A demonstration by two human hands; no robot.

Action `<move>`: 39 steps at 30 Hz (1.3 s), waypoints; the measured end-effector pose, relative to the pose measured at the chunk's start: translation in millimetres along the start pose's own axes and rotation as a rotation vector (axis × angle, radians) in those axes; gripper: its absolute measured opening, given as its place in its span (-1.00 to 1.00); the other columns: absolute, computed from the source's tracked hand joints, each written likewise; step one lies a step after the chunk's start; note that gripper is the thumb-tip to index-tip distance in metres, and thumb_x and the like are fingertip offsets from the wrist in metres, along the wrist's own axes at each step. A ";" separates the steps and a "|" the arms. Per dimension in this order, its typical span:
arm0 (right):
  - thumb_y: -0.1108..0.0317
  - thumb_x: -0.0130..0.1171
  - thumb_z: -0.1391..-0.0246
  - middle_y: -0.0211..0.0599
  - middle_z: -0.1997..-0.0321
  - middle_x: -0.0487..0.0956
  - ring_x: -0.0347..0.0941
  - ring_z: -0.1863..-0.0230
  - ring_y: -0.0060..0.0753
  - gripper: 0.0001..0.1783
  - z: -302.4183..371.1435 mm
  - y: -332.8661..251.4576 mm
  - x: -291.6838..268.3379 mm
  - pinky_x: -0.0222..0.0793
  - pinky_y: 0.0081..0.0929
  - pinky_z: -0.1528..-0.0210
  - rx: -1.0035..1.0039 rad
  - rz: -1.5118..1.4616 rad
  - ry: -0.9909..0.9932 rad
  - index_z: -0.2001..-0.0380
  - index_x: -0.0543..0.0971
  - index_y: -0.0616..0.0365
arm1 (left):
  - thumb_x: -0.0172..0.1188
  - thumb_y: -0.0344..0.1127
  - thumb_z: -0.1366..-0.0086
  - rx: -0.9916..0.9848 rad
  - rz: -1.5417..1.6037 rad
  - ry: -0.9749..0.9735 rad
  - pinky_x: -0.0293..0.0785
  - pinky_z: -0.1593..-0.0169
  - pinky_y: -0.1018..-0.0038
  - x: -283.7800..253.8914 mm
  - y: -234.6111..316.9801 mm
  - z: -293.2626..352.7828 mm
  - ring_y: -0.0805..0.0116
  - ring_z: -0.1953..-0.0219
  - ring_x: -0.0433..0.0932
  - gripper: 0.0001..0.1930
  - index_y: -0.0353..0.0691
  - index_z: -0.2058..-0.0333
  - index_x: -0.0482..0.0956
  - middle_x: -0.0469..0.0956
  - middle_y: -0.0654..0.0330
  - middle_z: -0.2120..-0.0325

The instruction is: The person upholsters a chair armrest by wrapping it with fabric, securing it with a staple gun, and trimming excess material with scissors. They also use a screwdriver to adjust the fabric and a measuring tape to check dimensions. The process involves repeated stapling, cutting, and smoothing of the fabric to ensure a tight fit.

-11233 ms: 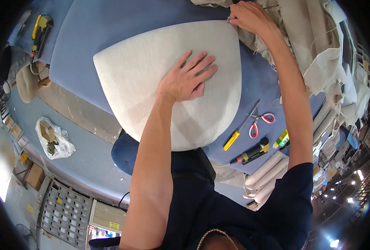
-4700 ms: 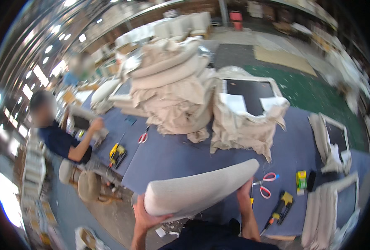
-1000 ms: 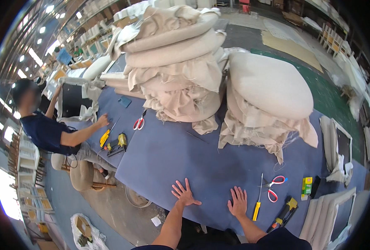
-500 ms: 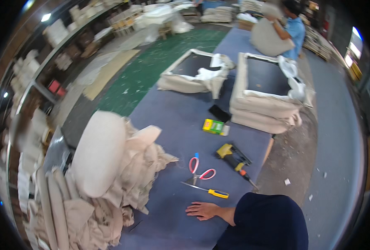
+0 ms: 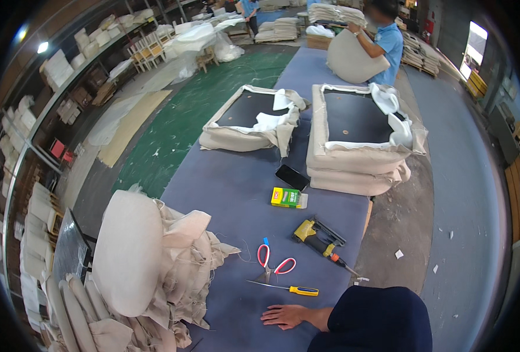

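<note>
My right hand (image 5: pixel 283 316) lies flat, palm down, on the blue-grey tabletop (image 5: pixel 236 311). Its fingers are stretched out and hold nothing; a dark sleeve (image 5: pixel 377 320) covers the upper arm. Just beyond the hand lies a screwdriver (image 5: pixel 303 290) with a yellow handle. Past it are scissors (image 5: pixel 284 266) with red-and-white handles, their blades slightly spread. A yellow-and-black staple gun (image 5: pixel 315 239) rests on its side, a hose fitting at its near end. Farther up sit a small green-and-yellow box (image 5: pixel 286 198) and a black phone (image 5: pixel 291 177). My left hand is out of view.
At left, a beige padded cushion (image 5: pixel 128 252) leans among heaped beige fabric (image 5: pixel 187 264). Two upturned padded pieces (image 5: pixel 236 139) (image 5: pixel 354 161) with black undersides stand farther along the table. A co-worker in blue (image 5: pixel 389 50) handles a beige cushion (image 5: pixel 354 58) at the far end.
My view has shifted, so the tools and padded pieces appear farther left and the hand slightly lower. The hand stays flat on the table. The co-worker still holds the cushion.
</note>
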State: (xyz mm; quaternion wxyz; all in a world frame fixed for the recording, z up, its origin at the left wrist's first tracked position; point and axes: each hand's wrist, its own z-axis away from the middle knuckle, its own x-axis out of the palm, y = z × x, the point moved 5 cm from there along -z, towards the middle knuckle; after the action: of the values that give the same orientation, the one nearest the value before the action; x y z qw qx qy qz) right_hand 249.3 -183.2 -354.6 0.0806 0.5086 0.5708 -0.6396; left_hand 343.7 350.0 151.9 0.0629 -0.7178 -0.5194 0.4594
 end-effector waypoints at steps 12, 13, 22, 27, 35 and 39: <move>0.26 0.15 -0.10 -0.18 -0.48 0.25 0.09 -0.52 -0.10 -0.31 -0.6 5.0 15.5 -0.10 -0.02 -0.57 0.001 -0.045 0.181 -0.33 0.35 0.14 | 0.18 -0.21 -0.23 0.328 0.079 0.295 0.50 0.46 0.16 -3.5 -31.7 4.2 0.12 0.52 0.63 -0.54 -0.05 -0.13 0.58 0.66 0.06 0.33; 0.27 0.17 -0.09 -0.19 -0.47 0.27 0.11 -0.51 -0.10 -0.32 0.1 10.1 17.0 -0.08 -0.02 -0.57 0.007 -0.047 0.223 -0.31 0.36 0.15 | 0.21 -0.17 -0.23 0.350 0.114 0.289 0.50 0.45 0.15 -6.6 -25.1 11.1 0.12 0.51 0.63 -0.53 -0.05 -0.14 0.57 0.66 0.05 0.34; 0.15 0.30 -0.09 -0.20 -0.11 0.51 0.43 -0.18 -0.01 -0.63 -40.2 -7.5 2.2 0.29 -0.01 -0.24 0.340 -0.181 0.035 0.04 0.56 -0.03 | 0.43 -0.05 -0.10 0.296 0.110 0.062 0.50 0.06 0.05 -98.9 -70.0 199.4 -0.01 0.12 0.60 -0.20 0.02 -0.33 0.39 0.59 -0.02 -0.04; 0.10 0.15 -0.32 -0.35 -0.02 0.59 0.51 0.14 -0.46 -0.45 -118.0 -96.4 -81.6 0.47 -0.39 0.04 0.153 -1.143 0.006 -0.27 0.45 0.13 | 0.33 -0.40 0.14 0.087 0.546 0.089 0.26 -0.20 -0.07 -158.3 -26.5 331.1 -0.19 -0.09 0.44 -0.42 -0.10 0.00 0.62 0.53 -0.05 0.04; 0.20 0.36 -0.07 -0.24 0.05 0.63 0.59 0.04 -0.37 -0.45 -193.5 -170.8 -167.9 0.56 -0.35 0.00 0.141 -1.161 0.049 -0.08 0.50 0.23 | 0.34 -0.17 -0.16 0.099 0.957 -0.002 0.39 0.08 0.20 -142.1 145.9 538.5 0.22 0.15 0.55 -0.55 0.25 -0.05 0.52 0.54 0.29 0.25; 0.26 0.51 0.12 -0.27 0.00 0.62 0.53 0.02 -0.45 -0.31 -166.8 -165.9 -125.0 0.45 -0.41 -0.08 -0.002 -0.931 -0.020 -0.08 0.50 0.31 | 0.37 -0.26 -0.16 -0.165 1.610 -0.472 0.55 0.08 0.15 -123.4 169.8 612.8 -0.04 0.18 0.64 -0.64 -0.13 0.06 0.60 0.66 0.10 0.31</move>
State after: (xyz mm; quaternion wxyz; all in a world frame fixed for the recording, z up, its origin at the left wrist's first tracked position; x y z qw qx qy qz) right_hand 287.8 -51.8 -126.1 -0.2089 0.1920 0.7381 -0.6121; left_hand 11.6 -63.1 -220.4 -0.4467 -0.7564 0.1194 0.4627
